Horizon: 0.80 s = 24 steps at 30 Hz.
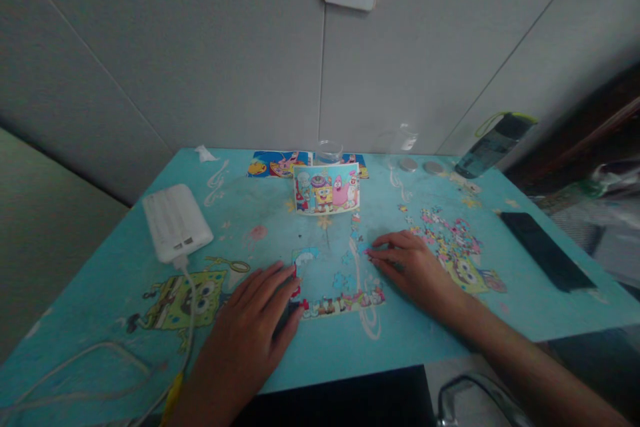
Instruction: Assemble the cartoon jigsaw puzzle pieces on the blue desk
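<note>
head: puzzle (330, 277) lettering blurred, unreadable.

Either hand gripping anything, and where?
Nothing gripped: left hand lies flat on the half-built colourful jigsaw, left edge; right hand touches a small pink piece.

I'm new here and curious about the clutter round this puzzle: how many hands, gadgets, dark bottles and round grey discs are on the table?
Hands: 2 (left hand, right hand)
Gadgets: 2 (white power bank, black phone)
Dark bottle: 1
Round grey discs: 2
Total: 7
</note>
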Each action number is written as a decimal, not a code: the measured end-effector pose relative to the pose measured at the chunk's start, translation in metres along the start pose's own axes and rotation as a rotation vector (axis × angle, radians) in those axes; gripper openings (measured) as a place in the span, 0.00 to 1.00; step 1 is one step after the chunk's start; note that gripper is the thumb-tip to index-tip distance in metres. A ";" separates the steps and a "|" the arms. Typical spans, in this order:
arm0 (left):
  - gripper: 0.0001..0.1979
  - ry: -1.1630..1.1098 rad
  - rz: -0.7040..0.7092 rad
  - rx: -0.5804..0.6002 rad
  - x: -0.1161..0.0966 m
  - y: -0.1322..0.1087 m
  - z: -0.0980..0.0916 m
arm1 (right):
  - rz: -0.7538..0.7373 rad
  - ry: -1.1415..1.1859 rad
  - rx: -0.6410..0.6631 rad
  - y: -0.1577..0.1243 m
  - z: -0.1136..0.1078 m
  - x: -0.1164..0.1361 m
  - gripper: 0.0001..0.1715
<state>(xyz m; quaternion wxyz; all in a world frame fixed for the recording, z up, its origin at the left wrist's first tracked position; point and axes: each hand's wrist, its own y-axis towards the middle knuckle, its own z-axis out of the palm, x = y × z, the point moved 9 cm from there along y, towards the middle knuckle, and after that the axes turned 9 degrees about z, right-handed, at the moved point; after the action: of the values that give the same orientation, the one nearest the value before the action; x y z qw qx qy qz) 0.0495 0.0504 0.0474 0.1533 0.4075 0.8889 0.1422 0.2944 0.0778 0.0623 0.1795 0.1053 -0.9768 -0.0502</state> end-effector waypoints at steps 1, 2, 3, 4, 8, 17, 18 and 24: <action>0.17 -0.001 -0.001 0.001 0.000 0.000 0.000 | -0.005 -0.004 0.005 -0.001 0.001 0.001 0.12; 0.17 -0.001 -0.001 0.003 0.000 0.000 0.000 | -0.008 -0.007 0.008 -0.001 0.002 0.001 0.13; 0.17 -0.002 0.000 0.003 0.000 0.000 0.000 | -0.008 -0.011 0.009 -0.002 0.002 0.002 0.13; 0.17 -0.003 -0.001 0.002 0.000 0.000 0.000 | -0.005 -0.017 0.005 -0.003 0.002 0.003 0.13; 0.17 -0.006 -0.001 -0.001 0.000 -0.001 -0.001 | 0.022 -0.049 -0.026 -0.006 0.001 0.008 0.12; 0.18 -0.024 -0.003 0.001 0.001 -0.001 0.001 | 0.006 -0.086 -0.055 -0.009 -0.004 0.014 0.14; 0.18 -0.025 -0.005 0.000 0.001 -0.001 0.001 | -0.010 -0.086 -0.053 -0.009 -0.004 0.014 0.14; 0.17 -0.021 0.000 -0.003 0.001 -0.001 0.000 | -0.074 -0.110 -0.006 -0.010 -0.004 0.013 0.16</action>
<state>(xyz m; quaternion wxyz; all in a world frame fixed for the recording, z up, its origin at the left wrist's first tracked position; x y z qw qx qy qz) 0.0482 0.0504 0.0470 0.1633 0.4085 0.8871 0.1395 0.2856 0.0653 0.0695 0.1236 0.1381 -0.9805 -0.0657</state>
